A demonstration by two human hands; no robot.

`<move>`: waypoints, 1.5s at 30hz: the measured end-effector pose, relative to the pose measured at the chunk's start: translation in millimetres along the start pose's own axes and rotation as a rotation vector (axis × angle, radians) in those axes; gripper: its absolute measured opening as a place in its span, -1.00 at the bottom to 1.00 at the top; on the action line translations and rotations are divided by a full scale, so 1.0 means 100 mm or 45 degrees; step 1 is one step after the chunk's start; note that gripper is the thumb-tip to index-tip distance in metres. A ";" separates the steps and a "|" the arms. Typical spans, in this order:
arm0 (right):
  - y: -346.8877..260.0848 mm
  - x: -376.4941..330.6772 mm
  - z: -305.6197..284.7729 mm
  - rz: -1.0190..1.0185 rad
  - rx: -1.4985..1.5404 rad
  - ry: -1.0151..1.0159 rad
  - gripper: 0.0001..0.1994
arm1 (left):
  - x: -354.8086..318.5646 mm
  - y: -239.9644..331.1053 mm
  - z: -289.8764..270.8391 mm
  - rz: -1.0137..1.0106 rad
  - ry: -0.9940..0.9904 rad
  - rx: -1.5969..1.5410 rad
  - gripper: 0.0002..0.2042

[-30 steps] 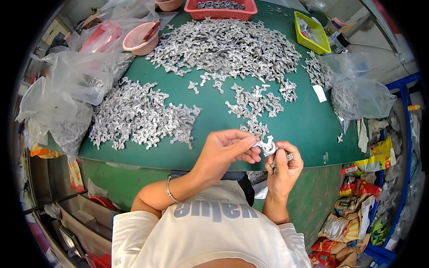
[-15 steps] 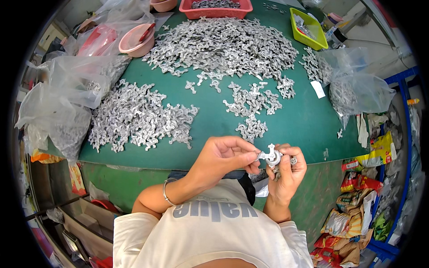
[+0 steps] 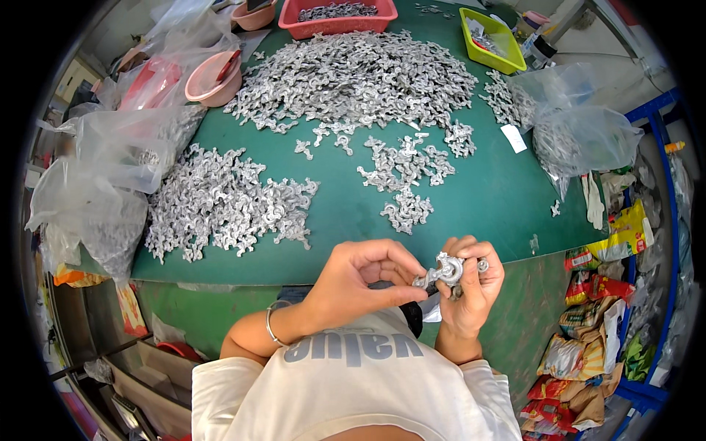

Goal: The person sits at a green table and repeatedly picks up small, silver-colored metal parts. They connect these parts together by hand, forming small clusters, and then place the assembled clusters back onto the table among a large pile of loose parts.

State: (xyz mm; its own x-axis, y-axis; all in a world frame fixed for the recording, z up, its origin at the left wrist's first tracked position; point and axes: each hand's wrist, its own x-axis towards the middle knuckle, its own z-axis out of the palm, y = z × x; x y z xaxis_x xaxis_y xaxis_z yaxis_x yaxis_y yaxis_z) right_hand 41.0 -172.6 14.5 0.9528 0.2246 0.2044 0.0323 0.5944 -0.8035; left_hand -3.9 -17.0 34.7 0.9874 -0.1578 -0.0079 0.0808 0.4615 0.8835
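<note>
My right hand (image 3: 473, 290) is curled round a small silver-grey metal casting (image 3: 448, 270) with a ring-shaped middle and short arms. A rounded metal end (image 3: 482, 266) pokes out between its fingers, and more grey metal shows below, so it may hold several pieces. My left hand (image 3: 368, 273) reaches the casting from the left, thumb and fingertips closed at its left end. Both hands are above the table's near edge. Beyond them lies a small cluster of similar castings (image 3: 407, 212); a wider pile (image 3: 220, 206) spreads to the left and a large heap (image 3: 360, 81) at the back.
The green table (image 3: 338, 209) carries a red tray (image 3: 338, 28) of castings, a yellow-green basket (image 3: 491, 44) and a pink bowl (image 3: 213, 79). Clear plastic bags of castings stand left (image 3: 110, 213) and right (image 3: 581, 140). A blue rack (image 3: 665, 242) stands at right beside colourful packets.
The casting between my hands has turned, its upright arm now tilted and its ring more toward view. My left fingers have shifted and spread somewhat. The whole view has moved slightly.
</note>
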 end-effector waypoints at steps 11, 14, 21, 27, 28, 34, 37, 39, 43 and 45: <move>-0.03 -0.01 0.00 -0.024 -0.021 -0.033 -0.85 | -0.01 -0.02 0.03 0.075 -0.031 0.056 -0.80; -0.03 -0.01 0.00 -0.013 -0.025 -0.027 -0.85 | -0.02 -0.02 0.04 0.067 -0.023 0.041 -0.80; -0.03 -0.01 0.00 -0.007 -0.027 -0.023 -0.84 | -0.03 -0.01 0.06 0.057 -0.023 0.030 -0.80; -0.03 -0.01 -0.01 0.016 -0.005 -0.015 -0.84 | -0.02 0.01 0.06 0.066 -0.013 0.014 -0.82; -0.02 -0.01 -0.01 0.021 -0.001 -0.015 -0.84 | -0.02 0.01 0.06 0.068 -0.015 0.009 -0.82; -0.03 0.00 0.00 0.043 0.035 -0.005 -0.84 | -0.01 0.02 0.08 0.059 -0.002 0.015 -0.82; -0.03 -0.01 0.00 0.069 0.056 -0.014 -0.83 | -0.01 0.02 0.09 0.059 0.006 -0.002 -0.88; -0.01 0.00 0.00 0.084 0.082 -0.024 -0.83 | -0.02 0.04 0.08 -0.021 0.025 -0.051 -0.92; 0.03 -0.01 -0.03 0.096 0.112 -0.003 -0.81 | 0.00 0.04 0.07 -0.112 0.059 0.023 -0.85; 0.03 -0.01 -0.02 0.125 0.104 0.042 -0.80 | 0.02 0.04 0.07 -0.151 0.060 0.023 -0.80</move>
State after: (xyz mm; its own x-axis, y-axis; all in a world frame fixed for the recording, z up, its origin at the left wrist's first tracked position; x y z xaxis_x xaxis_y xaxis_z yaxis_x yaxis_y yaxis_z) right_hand 40.8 -172.4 11.0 0.9595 0.2604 0.1075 -0.0851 0.6318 -0.7705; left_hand -2.6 -21.1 41.4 0.9763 -0.1694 -0.1345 0.1956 0.4261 0.8833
